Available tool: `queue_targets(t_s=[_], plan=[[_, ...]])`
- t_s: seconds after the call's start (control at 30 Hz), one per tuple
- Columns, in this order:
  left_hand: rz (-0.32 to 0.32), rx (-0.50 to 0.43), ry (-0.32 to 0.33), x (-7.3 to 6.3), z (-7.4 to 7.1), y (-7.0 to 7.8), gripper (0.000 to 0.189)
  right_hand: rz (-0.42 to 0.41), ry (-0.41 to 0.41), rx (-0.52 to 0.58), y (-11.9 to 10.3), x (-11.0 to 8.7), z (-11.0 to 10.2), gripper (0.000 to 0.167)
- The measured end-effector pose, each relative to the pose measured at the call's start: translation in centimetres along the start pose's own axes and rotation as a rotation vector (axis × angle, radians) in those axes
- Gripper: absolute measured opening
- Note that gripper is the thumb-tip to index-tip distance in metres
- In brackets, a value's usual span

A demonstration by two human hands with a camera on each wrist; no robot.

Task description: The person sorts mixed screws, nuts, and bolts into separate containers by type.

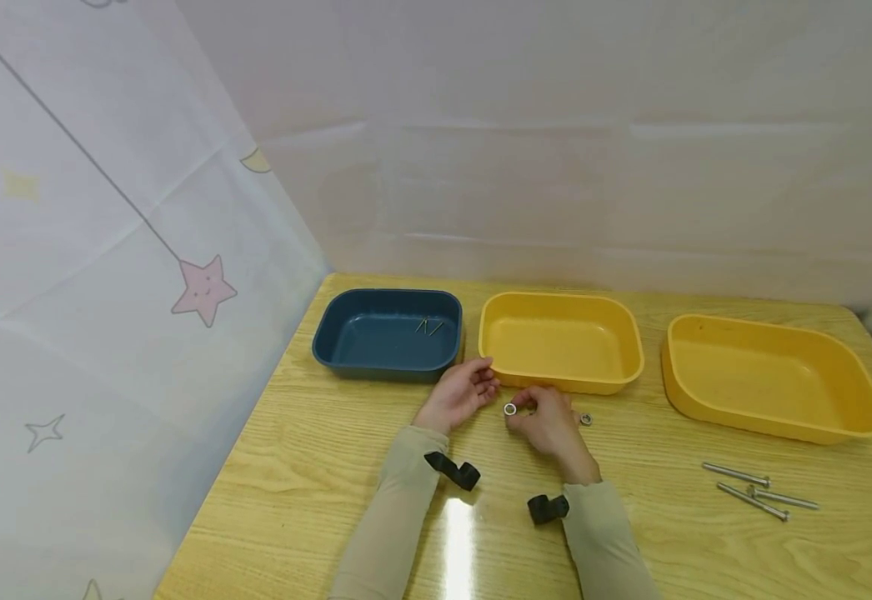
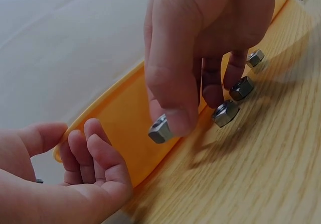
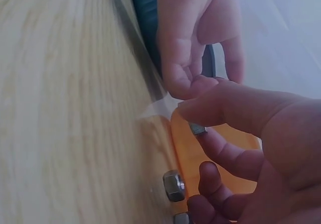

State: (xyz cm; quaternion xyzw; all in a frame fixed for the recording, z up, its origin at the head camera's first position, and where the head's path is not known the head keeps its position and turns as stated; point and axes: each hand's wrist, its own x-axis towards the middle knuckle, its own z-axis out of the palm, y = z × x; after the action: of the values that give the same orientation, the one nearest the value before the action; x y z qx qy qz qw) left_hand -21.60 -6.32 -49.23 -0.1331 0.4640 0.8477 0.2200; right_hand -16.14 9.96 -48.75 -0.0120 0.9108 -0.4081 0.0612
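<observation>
In the head view a pale cloth [image 1: 518, 167] filled the upper part of the frame, and below it lay a wooden table [image 1: 316, 467]. Three trays stood in a row on this table: the right yellow tray [image 1: 766, 375] at the right side of the frame, the middle yellow tray [image 1: 548, 340] near the centre, and the blue tray [image 1: 368, 337] left of it. Two arms in light sleeves [image 1: 387, 517] reached up from the bottom edge. The left hand [image 1: 457, 395] was beside the lower left corner of the middle yellow tray, its fingers loosely bent and half open, with nothing seen in them; whether its thumb touched the rim, I could not tell. The right hand [image 1: 548, 421], just below the same tray, was bent inward at centre, and its thumb and index finger pinched a nut [image 1: 509, 409], in front of the tray and outside it. Several long bolts [image 1: 769, 496] lay in the lower right of the frame. The head view showed only one loose nut [image 1: 586, 419] on the table, but the left wrist view showed three loose nuts [image 2: 225, 113], in a line close to the right hand's other fingers. Only the head view showed the thin small pieces [image 1: 430, 327] inside the blue tray.
</observation>
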Motion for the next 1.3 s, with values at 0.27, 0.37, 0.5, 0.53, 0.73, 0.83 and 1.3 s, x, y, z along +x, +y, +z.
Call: queue_targets(t_s=[0.27, 0.37, 0.5, 0.53, 0.73, 0.83, 1.3], plan=[[0.002, -0.001, 0.0, -0.1, -0.1, 0.0, 0.021, -0.014, -0.026, -0.012, -0.6, -0.4, -0.7, 0.015], [0.003, 0.002, -0.004, 0.0, -0.2, 0.0, 0.021, -0.026, -0.047, -0.008, -0.7, -0.6, -0.9, 0.016], [0.004, 0.006, -0.004, 0.1, -0.2, -0.1, 0.021, -0.057, -0.063, -0.001, -1.0, -0.7, -1.3, 0.017], [0.004, 0.006, -0.004, 0.1, -0.3, -0.1, 0.021, -0.066, -0.065, 0.006, -1.1, -0.8, -1.4, 0.018], [0.003, 0.015, 0.002, 0.2, -0.3, -0.1, 0.02, -0.106, -0.085, 0.072, -1.9, -1.2, -2.2, 0.018], [0.001, 0.016, -0.001, 0.2, -0.4, -0.1, 0.02, -0.126, -0.084, 0.086, -2.2, -1.4, -2.5, 0.017], [0.001, 0.01, -0.01, -0.1, -0.3, 0.0, 0.017, -0.15, -0.021, 0.129, -2.7, -1.7, -3.3, 0.017]])
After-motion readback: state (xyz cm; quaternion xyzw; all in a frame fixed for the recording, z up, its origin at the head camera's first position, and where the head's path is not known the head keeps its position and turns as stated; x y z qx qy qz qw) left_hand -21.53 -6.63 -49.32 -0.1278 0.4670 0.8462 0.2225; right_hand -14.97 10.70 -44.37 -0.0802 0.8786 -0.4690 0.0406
